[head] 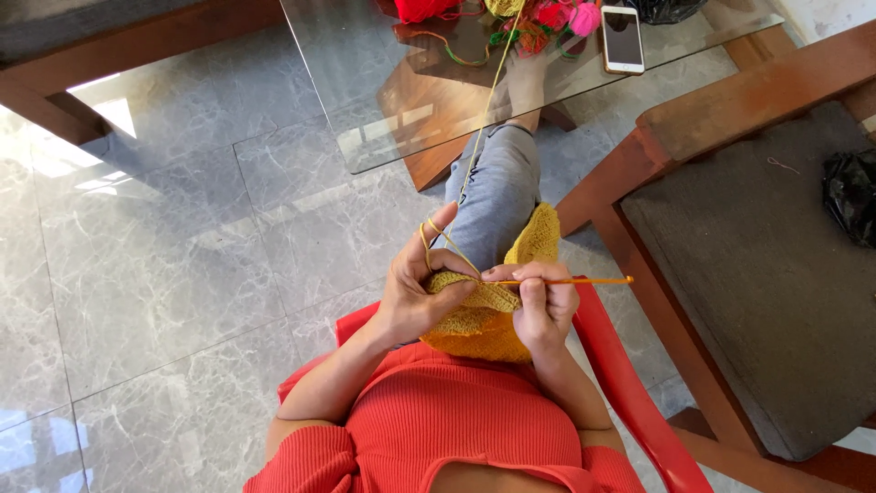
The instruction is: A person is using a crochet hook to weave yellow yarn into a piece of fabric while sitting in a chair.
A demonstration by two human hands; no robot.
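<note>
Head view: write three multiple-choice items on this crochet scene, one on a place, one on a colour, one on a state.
1. Where does the phone lie?
A. on the glass table
B. on the floor
C. on the cushioned seat

2. What colour is the crocheted piece?
A. blue
B. white
C. mustard yellow

3. What does the right hand hold?
A. nothing
B. an orange crochet hook
C. scissors

Answers: 1 A, the phone rests on the glass top; 2 C, the fabric in both hands is yellow; 3 B, fingers pinch the hook, while the left hand tensions the yarn.
</note>
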